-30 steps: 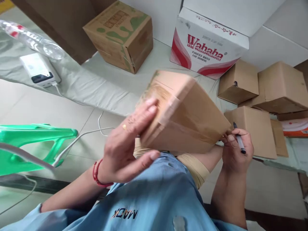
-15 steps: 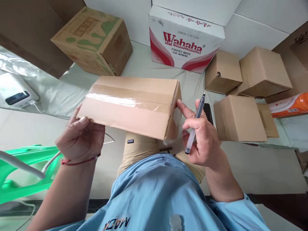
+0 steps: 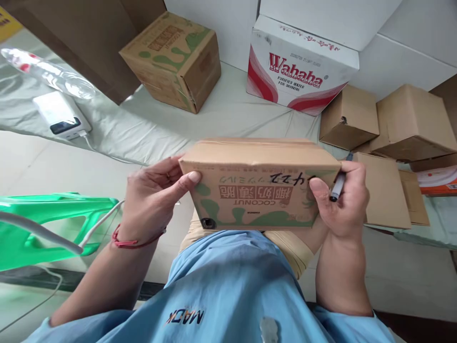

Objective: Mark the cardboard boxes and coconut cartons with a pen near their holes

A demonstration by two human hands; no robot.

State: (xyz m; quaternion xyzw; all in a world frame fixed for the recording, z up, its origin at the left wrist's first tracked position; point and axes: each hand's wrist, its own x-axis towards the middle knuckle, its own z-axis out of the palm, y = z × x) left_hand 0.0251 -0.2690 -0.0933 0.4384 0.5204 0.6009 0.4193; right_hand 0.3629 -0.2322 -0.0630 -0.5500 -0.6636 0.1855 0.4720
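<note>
A brown cardboard box point(image 3: 246, 205) with green print and black handwritten figures is held up over my lap, its printed side facing me and upside down. My left hand point(image 3: 153, 195) grips its left end, thumb on the printed side. At the right end my right hand point(image 3: 342, 200) grips the box, with the thumb on the front near the handwriting. A pen point(image 3: 338, 186) is also tucked in the fingers of that hand. The box's underside and far side are hidden.
Behind stand a green-printed carton point(image 3: 174, 57) and a white-and-red Wahaha carton point(image 3: 300, 66). Several plain brown boxes point(image 3: 414, 119) are at the right. A power bank point(image 3: 62, 116) and a plastic bottle point(image 3: 53, 74) lie at the left, above a green stool point(image 3: 100, 205).
The box has turned from its taped face to its printed side and moved right. My right hand has closed on its right end, and the view has shifted left.
</note>
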